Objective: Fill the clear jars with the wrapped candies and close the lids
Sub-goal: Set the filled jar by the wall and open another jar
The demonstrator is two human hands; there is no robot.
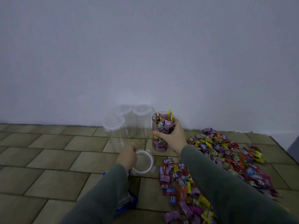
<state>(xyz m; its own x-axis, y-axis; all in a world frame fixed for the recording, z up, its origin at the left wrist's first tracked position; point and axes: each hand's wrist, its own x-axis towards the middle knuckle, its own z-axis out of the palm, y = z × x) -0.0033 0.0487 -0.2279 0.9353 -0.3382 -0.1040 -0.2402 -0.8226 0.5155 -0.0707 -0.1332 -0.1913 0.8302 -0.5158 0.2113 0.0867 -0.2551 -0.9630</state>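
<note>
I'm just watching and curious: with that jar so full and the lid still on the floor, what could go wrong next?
1. Candies heap above the rim of the filled jar, one yellow wrapper sticking up; the lid may not seat.
2. The right hand alone holds the jar, so pressing could tip it.
3. The empty jars stand close behind and could be knocked.

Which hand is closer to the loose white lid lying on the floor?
Left. The left hand touches the loose lid at its left rim, while the right hand is farther back, gripping the filled jar.
</note>
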